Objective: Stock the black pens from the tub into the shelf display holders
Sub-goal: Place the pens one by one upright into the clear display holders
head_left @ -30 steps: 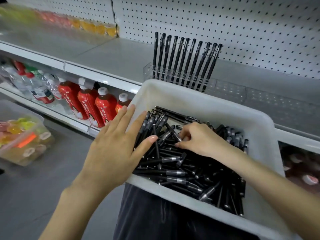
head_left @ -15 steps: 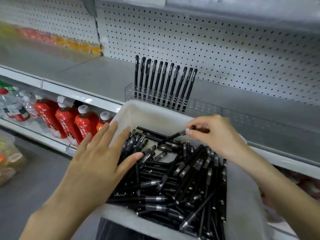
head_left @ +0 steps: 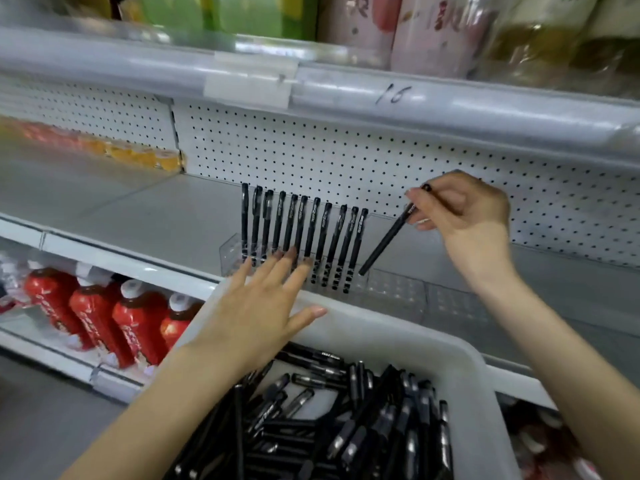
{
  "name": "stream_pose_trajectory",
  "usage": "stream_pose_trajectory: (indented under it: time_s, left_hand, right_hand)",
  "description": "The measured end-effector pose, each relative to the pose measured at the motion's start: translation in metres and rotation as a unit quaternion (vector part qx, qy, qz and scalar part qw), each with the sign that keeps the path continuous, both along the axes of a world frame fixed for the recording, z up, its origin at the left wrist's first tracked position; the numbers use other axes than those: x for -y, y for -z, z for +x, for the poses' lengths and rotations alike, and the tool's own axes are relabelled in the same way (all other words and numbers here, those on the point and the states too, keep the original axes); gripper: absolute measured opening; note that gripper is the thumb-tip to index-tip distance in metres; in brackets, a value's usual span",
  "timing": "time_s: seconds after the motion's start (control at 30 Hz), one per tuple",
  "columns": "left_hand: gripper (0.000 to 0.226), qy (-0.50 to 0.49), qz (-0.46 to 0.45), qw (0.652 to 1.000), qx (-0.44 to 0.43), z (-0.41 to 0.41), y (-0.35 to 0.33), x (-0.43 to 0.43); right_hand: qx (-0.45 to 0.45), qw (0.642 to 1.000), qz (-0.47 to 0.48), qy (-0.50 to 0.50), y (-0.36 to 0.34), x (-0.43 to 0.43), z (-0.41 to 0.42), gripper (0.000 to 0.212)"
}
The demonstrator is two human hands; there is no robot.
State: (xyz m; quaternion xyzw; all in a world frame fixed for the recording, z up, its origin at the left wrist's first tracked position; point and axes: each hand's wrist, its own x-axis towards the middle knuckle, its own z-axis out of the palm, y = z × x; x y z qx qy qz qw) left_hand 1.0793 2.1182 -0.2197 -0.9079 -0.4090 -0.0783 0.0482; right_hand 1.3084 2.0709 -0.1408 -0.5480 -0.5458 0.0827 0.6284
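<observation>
My right grip pinches a black pen by its cap end. The tip slants down toward seven o'clock and hangs just above the clear holder, beside the last of the standing pens.

Holding so far from the tip, I judge it may wander and miss the small slot. It could also nudge its neighbour at nine o'clock and upset the leaning row. The holder is thin, glossy, see-through plastic on a smooth grey shelf, so a push could skid it (light stuff, I'd guess).

My left grip is spread wide and flat, holding nothing, over the far rim of the tub. Its fingertips are at the holder's front; whether they touch it I cannot tell. The tub is matt white plastic with rounded corners. If it tilts, the slim, slick loose pens inside, at six o'clock, could roll out.
</observation>
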Motion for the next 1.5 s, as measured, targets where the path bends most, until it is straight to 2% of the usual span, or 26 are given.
stream_pose_trajectory:
  time_s: [0.2,0.5,0.9,1.1,1.23,1.3,1.37,1.5]
  left_hand:
    - [0.078,-0.004,0.022,0.999,-0.030,-0.001,0.019,-0.006]
    - [0.072,-0.002,0.042,0.999,0.009,0.002,0.033,-0.011]
    - [0.073,0.006,0.052,0.998,0.020,0.002,0.037,-0.011]
    - [0.081,0.007,-0.003,0.998,0.068,-0.001,0.029,-0.009]
    - [0.089,-0.003,-0.093,0.987,0.134,-0.011,0.006,-0.009]
    - [0.093,0.002,-0.127,0.979,0.162,-0.022,-0.006,-0.006]
    - [0.096,0.007,-0.122,0.980,0.158,-0.037,-0.013,0.000]
    - [0.092,-0.022,-0.098,0.985,0.143,-0.075,-0.011,0.024]
  right_hand:
    - [0.064,0.998,-0.013,0.020,0.000,-0.021,0.001,0.015]
    - [0.145,0.984,-0.098,-0.027,0.012,-0.037,0.007,0.023]
    - [0.142,0.979,-0.136,-0.051,0.035,-0.041,0.016,0.034]
    - [0.169,0.970,-0.172,-0.010,0.029,-0.031,0.021,0.027]
    - [0.157,0.975,-0.153,0.038,0.017,0.001,0.016,0.019]
    - [0.162,0.974,-0.158,0.000,0.014,0.026,0.004,0.008]
    - [0.163,0.960,-0.212,-0.078,0.020,0.051,-0.008,0.007]
    - [0.203,0.905,-0.318,-0.193,0.047,0.087,-0.027,0.034]
